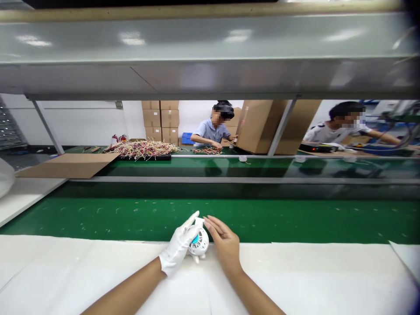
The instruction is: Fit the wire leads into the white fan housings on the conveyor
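Observation:
My left hand [179, 243], in a white glove, is closed around a small white handheld fan [202, 246]. The fan has a round slotted grille with a turquoise centre, and short white nubs at its lower end. A pale tab [199, 222] stands up at its top, beside the gloved fingertips. Bare, my right hand [226, 243] has its thumb and fingers brought together in a pinch at the right edge of that tab. Part of the grille is hidden behind the left fingers. Both hands are above the near edge of a white-covered table [98, 271].
A green conveyor belt [295, 218] runs across in front. Beyond it lie a flat cardboard sheet [68, 165], a heap of coloured wires [147, 148] and a tall cardboard box [254, 127]. Two people work on the far side. A metal shelf [210, 78] hangs overhead.

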